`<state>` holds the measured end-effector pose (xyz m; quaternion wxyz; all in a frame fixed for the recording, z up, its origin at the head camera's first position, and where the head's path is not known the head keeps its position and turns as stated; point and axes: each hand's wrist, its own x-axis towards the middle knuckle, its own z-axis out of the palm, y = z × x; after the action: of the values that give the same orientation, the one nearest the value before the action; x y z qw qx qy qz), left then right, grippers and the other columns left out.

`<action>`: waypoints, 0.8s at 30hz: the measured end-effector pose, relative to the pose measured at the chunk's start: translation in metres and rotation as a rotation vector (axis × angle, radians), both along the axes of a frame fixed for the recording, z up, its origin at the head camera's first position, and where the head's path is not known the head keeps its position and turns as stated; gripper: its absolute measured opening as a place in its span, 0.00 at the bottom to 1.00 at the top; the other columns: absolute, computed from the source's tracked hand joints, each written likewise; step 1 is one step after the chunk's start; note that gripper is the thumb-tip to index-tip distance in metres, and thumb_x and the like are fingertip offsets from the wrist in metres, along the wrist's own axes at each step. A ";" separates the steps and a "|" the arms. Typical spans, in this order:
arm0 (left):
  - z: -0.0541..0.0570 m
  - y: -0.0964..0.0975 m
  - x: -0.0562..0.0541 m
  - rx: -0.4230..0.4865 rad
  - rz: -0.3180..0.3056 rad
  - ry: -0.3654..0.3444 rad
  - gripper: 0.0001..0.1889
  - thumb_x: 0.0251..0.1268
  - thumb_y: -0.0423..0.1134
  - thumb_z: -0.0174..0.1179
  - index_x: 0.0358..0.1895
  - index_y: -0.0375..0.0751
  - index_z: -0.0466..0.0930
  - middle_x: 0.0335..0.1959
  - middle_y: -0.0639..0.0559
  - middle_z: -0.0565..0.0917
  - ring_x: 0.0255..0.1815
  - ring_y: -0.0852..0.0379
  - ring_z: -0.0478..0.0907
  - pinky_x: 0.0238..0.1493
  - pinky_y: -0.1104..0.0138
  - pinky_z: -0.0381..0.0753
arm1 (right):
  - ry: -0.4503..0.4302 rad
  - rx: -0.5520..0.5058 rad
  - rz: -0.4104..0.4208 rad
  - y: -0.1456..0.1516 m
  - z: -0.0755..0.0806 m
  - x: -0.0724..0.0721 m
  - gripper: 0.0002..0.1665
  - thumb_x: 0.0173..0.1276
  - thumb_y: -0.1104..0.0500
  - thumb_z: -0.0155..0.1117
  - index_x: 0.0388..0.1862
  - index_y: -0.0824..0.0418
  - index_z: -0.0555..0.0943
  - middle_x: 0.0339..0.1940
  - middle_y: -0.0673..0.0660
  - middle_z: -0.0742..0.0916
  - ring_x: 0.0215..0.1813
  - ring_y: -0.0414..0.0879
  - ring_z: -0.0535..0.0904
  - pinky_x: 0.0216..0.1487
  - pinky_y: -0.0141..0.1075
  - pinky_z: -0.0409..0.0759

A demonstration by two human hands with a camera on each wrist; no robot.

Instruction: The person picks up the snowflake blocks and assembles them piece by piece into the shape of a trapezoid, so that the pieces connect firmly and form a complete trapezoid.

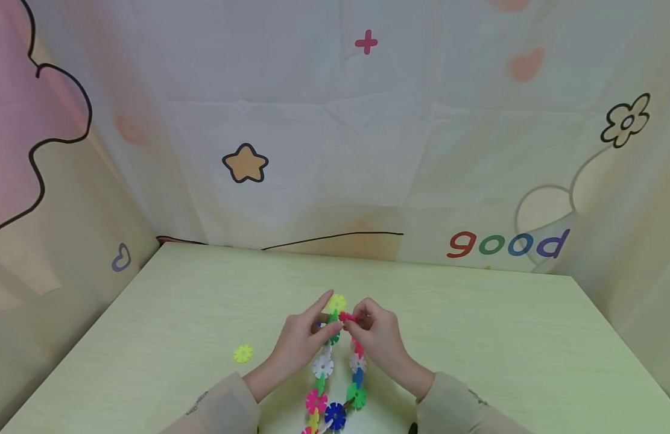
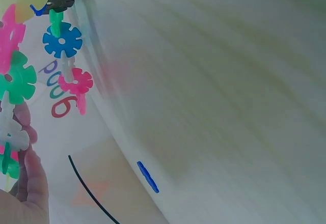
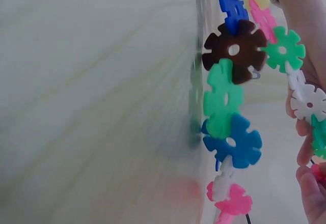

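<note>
A chain of interlocking plastic snowflake discs in many colours hangs between my hands in a long loop. My left hand (image 1: pixel 304 331) pinches one end at a green disc (image 1: pixel 333 334), with a yellow disc (image 1: pixel 336 302) joined above it. Close beside it, my right hand (image 1: pixel 380 331) pinches a pink disc (image 1: pixel 347 317) between thumb and fingers at the other end. Whether the two ends touch is hard to tell. Lower in the loop hang a dark blue disc (image 1: pixel 335 416) and, in the right wrist view, a brown disc (image 3: pixel 234 51).
A loose yellow disc (image 1: pixel 243 354) lies on the pale table (image 1: pixel 476 337), left of my left hand. In the left wrist view a blue disc (image 2: pixel 147 177) appears edge-on on the tabletop. A printed curtain (image 1: pixel 313 120) stands behind the table's far edge.
</note>
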<state>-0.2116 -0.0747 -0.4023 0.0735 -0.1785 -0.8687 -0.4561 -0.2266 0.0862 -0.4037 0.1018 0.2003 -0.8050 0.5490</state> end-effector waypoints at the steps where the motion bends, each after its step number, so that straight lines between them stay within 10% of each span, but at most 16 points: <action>1: 0.000 0.000 0.000 -0.001 0.008 0.013 0.33 0.57 0.52 0.54 0.65 0.45 0.58 0.38 0.46 0.84 0.19 0.67 0.70 0.23 0.77 0.71 | 0.005 -0.005 -0.007 -0.001 0.000 0.000 0.08 0.52 0.71 0.63 0.25 0.63 0.73 0.26 0.58 0.83 0.28 0.45 0.82 0.29 0.25 0.78; 24: -0.006 0.004 0.000 0.081 0.044 0.072 0.33 0.55 0.53 0.55 0.63 0.40 0.62 0.32 0.43 0.84 0.28 0.57 0.82 0.18 0.77 0.70 | 0.167 0.003 -0.074 -0.011 -0.002 -0.001 0.05 0.51 0.72 0.64 0.23 0.65 0.77 0.21 0.57 0.83 0.21 0.37 0.76 0.25 0.24 0.76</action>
<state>-0.2119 -0.0703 -0.4078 0.1218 -0.1726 -0.8501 -0.4824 -0.2281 0.0752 -0.4057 0.1884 0.2159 -0.8014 0.5250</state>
